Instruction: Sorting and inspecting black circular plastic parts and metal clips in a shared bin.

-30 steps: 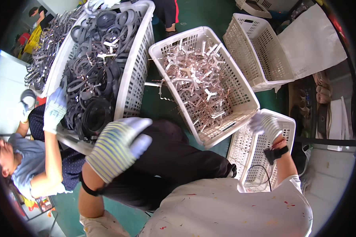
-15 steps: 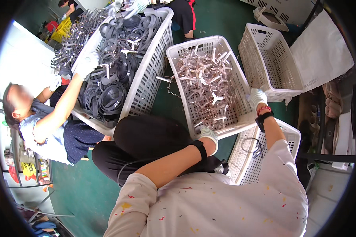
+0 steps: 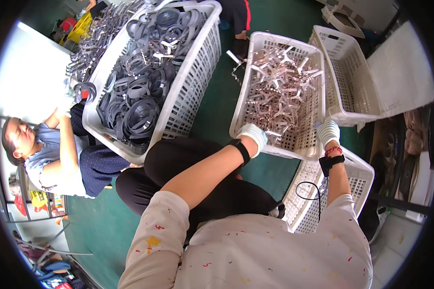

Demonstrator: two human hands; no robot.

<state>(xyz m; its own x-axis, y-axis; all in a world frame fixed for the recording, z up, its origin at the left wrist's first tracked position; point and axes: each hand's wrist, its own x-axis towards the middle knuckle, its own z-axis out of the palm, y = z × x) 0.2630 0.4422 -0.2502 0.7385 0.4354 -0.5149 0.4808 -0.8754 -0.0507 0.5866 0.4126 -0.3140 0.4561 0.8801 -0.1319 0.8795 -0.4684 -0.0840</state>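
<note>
A white perforated plastic crate (image 3: pixel 289 153) stands in front of me, holding a heap of silvery Y-shaped metal pieces (image 3: pixel 283 91) with thin coppery wires. My left hand (image 3: pixel 252 137), in a striped white glove, is closed on the crate's near left corner. At its near right corner my right hand (image 3: pixel 328 132), gloved alike, is closed on the rim. The fingertips of both hands are partly hidden. One metal piece (image 3: pixel 235 59) dangles on a wire past the crate's left side.
Left of my knees stands a larger white crate (image 3: pixel 190 91) of dark ring-shaped parts (image 3: pixel 140 118). A seated co-worker (image 3: pixel 58 149) is beside it, near a dark ring (image 3: pixel 85 90). Another white crate (image 3: pixel 357 91) stands at the right, and one (image 3: pixel 349 195) sits below my right arm.
The crate in my hands has shifted to the right and turned, its far end swinging right. The co-worker's outstretched arm has drawn back from the larger crate.
</note>
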